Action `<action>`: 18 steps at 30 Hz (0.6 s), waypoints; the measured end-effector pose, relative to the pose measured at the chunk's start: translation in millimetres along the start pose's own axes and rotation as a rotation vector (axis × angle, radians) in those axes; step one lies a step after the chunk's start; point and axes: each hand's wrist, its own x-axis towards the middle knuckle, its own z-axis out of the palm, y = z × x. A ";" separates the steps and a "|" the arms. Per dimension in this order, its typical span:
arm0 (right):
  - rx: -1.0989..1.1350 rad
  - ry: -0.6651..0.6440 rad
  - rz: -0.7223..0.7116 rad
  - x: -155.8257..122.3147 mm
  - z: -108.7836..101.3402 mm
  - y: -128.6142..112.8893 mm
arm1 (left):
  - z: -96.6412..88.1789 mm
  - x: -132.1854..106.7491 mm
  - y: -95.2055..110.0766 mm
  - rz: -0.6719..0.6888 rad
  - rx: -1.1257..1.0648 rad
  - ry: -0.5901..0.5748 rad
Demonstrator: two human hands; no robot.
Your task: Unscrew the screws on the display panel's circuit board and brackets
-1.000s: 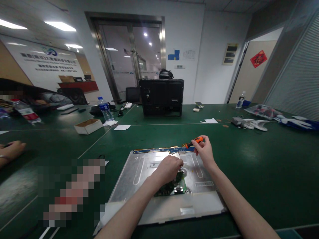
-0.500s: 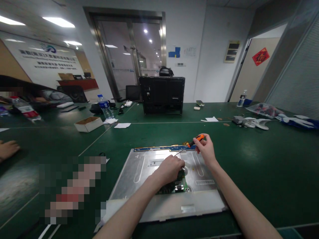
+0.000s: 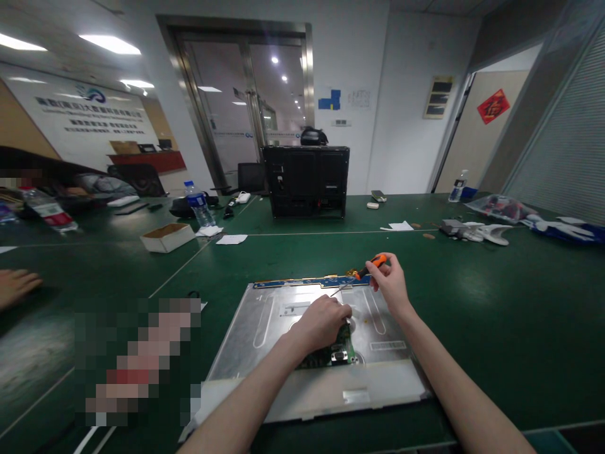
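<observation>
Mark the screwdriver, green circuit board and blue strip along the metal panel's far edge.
Screwdriver (image 3: 363, 273): head view, black front part of its handle.
Green circuit board (image 3: 346, 342): head view, exposed right-hand part.
Blue strip (image 3: 309, 283): head view, middle of its length.

The panel (image 3: 373, 328) is smooth, shiny metal, the screwdriver handle (image 3: 363, 272) plastic, the table (image 3: 472, 328) smooth and faintly glossy

A clear plastic bottle with a blue cap (image 3: 199, 205) stands near an open white cardboard box (image 3: 167, 241). A red diamond-shaped paper decoration (image 3: 493, 107) hangs on the pale door (image 3: 472, 148).
</observation>
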 end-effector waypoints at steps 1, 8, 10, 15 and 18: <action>0.000 -0.001 -0.001 0.0 0.1 -0.1 | -0.6 0.1 0.5 0.001 -0.004 0.000; -0.002 -0.009 -0.003 0.0 0.3 -1.8 | 2.9 0.8 0.2 0.009 -0.028 0.001; 0.000 -0.012 -0.007 -0.5 0.3 -3.2 | 4.7 0.7 -0.7 0.011 -0.037 0.002; 0.001 -0.014 -0.016 -1.6 1.2 -5.0 | 4.9 0.6 -1.3 -0.005 -0.039 0.008; -0.005 -0.011 -0.022 -2.0 1.5 -5.3 | 3.7 1.4 -1.4 -0.002 -0.046 -0.012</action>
